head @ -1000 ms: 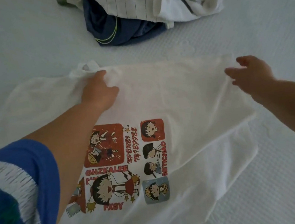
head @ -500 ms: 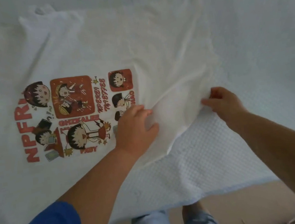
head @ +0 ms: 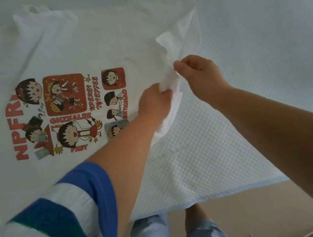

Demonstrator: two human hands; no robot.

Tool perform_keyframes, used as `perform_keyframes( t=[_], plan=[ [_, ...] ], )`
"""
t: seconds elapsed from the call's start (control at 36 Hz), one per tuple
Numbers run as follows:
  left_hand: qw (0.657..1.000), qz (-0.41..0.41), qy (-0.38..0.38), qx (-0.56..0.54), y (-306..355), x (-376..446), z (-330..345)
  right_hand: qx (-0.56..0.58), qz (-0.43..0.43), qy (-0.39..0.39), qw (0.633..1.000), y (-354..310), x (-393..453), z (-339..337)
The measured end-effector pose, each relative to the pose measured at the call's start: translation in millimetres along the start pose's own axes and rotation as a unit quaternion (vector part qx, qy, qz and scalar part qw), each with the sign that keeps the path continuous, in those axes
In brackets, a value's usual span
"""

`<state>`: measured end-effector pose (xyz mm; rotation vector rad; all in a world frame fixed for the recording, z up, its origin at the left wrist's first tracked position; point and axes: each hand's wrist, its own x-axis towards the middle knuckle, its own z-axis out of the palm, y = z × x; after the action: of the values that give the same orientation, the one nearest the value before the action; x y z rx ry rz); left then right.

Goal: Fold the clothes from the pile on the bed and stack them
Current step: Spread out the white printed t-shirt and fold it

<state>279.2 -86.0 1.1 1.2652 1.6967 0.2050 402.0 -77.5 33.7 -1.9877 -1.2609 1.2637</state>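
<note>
White printed T-shirt [head: 88, 48] on bed [head: 251, 47], left hand [head: 155, 103], right hand [head: 200, 77] pinching its edge

Bare bed [head: 261, 46] lies right of the white T-shirt [head: 84, 48]; its raised sleeve [head: 178, 42] stands between

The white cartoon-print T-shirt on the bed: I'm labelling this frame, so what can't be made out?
- Head view: the white cartoon-print T-shirt runs off the left edge; its full outline is unknown.
- The left hand and forearm cover part of the print.
- Fabric pinched by the right hand is bunched, so which edge it is stays unclear.
- The clothes pile is out of view.
</note>
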Motion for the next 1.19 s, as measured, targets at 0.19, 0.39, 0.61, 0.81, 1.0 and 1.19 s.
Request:
perform_keyframes(
  t=[0.19, 0.39, 0.61, 0.81, 1.0, 1.19],
  plan=[
    [0.966, -0.138, -0.036, -0.217, -1.2, 23.6, -40.2, 0.032, 0.087, -0.126, 0.988, 50.1, -2.8, 16.1],
    [0.954, -0.172, -0.069, -0.235, -4.3, 38.2, -51.8, 0.05, 0.117, -0.107, 0.986, 57.3, -2.9, 46.0],
    [0.994, -0.033, -0.064, -0.087, -12.3, 1.1, -40.0, 0.064, 0.079, -0.107, 0.989, 62.5, -66.3, -5.7],
    [0.988, 0.096, -0.02, 0.119, -52.9, -66.7, -18.8, -0.062, 0.159, -0.057, 0.984, 97.5, -142.4, -47.8],
    [0.953, 0.111, -0.016, 0.281, -108.6, -123.6, -4.7, 0.143, 0.403, -0.113, 0.897, 154.4, -184.0, -21.2],
    [0.945, 0.035, -0.017, 0.326, -160.8, -157.3, -4.4, -0.047, 0.254, -0.123, 0.958, 171.6, -199.2, -2.9]
  ],
)
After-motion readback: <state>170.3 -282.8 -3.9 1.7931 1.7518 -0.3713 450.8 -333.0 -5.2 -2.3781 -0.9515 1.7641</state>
